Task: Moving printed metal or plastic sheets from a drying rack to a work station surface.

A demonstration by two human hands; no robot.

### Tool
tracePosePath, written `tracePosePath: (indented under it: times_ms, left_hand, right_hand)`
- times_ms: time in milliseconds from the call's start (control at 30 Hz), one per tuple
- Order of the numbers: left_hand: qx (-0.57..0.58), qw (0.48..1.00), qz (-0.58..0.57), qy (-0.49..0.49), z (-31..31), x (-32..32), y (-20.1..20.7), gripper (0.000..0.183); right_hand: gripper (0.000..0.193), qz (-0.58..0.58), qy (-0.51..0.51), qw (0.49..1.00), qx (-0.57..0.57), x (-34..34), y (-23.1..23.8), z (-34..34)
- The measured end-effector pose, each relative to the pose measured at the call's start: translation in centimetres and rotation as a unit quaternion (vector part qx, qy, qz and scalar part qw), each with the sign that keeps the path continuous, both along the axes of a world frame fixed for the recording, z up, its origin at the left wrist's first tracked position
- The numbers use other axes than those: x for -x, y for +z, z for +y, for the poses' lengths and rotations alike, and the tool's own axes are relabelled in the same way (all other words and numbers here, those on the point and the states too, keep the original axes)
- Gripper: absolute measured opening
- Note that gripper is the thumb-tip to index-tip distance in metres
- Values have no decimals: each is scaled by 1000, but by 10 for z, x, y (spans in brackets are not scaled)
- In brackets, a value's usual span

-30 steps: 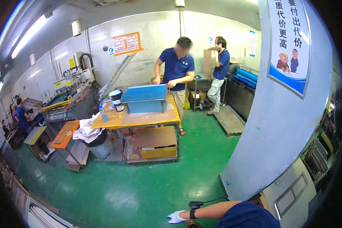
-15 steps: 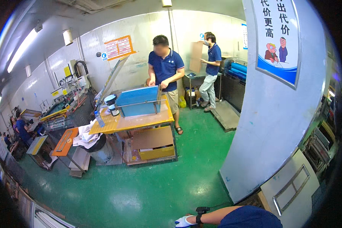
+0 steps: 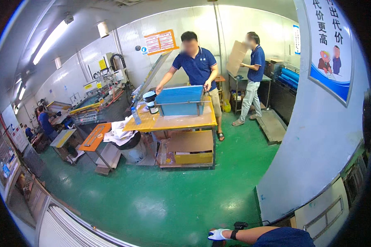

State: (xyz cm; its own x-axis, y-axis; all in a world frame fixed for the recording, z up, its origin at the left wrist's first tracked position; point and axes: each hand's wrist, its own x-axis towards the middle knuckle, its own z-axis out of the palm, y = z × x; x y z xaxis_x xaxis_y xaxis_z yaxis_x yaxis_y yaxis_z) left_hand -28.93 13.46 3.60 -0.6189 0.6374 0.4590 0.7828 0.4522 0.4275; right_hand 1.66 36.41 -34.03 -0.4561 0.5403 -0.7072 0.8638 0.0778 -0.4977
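Note:
At the lower edge, right of the middle, my right hand [image 3: 219, 234] wears a white glove with blue parts. A black strap with a small device [image 3: 240, 225] is round the wrist. The hand hangs low over the green floor, apart from the tables. Small dark brown patches show beside the glove; I cannot tell what they are, nor how the fingers are set. My left hand is out of view. Ahead, a person in a dark blue shirt [image 3: 196, 66] stands behind a yellow-topped table [image 3: 181, 122], hands by a rack of blue panels [image 3: 179, 103].
A grey pillar [image 3: 317, 136] stands at right, with a framed board [image 3: 325, 234] low beside it. Farther back, another person [image 3: 255, 66] holds a brown sheet [image 3: 236, 58]. White slats [image 3: 70, 230] lie at lower left. A bin [image 3: 134, 153] and an orange-topped table [image 3: 95, 138] stand left.
The view has swung left, so the room has shifted to the right in it, along with my right hand. The person at the table has reached one arm out beside the rack.

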Motion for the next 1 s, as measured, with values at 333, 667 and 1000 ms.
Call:
tracePosePath:
  times_ms: [333,667,1000]
  left_hand:
    - [1,1000,-5,1,-3,0,-6,35]
    - [-12,996,88,3,-2,-2,-7,30]
    - [10,989,149,-14,7,-5,0,29]
  right_hand:
    - [72,29,-6,999,-22,1,1,-2]
    - [66,26,50,998,6,0,-10,7]
    - [66,38,-15,999,-25,-6,-7,10]
